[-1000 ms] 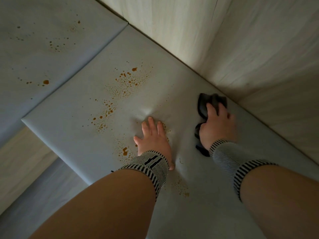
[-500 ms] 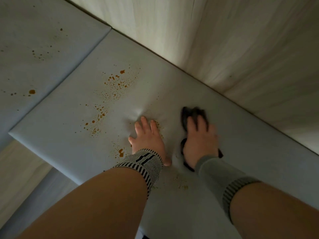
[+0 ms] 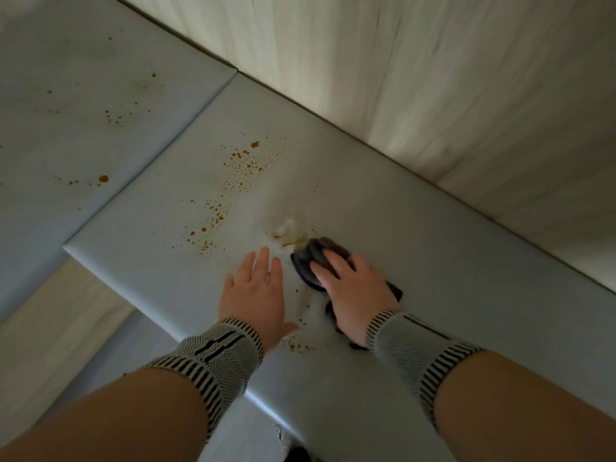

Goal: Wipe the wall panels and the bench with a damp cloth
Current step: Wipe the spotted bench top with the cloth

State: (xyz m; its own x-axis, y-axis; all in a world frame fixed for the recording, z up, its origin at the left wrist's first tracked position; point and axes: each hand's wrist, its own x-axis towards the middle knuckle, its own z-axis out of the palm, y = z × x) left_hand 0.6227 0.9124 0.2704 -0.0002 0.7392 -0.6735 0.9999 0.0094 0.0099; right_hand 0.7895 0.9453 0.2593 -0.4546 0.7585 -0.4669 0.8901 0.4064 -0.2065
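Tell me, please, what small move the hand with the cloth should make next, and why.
Probably push the dark cloth under the right hand forward and leftward. An orange smear lies just past its front edge, and more orange spots dot the bench beyond. The left hand lies flat beside it.

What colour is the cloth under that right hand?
Dark grey, nearly black. The cloth shows best in the head view, under the right hand.

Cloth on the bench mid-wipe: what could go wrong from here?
1. The cloth may drag the orange smear across the bench instead of lifting it.
2. The left hand rests near droplets and could spread them.
3. Splatter clusters farther left might be missed.
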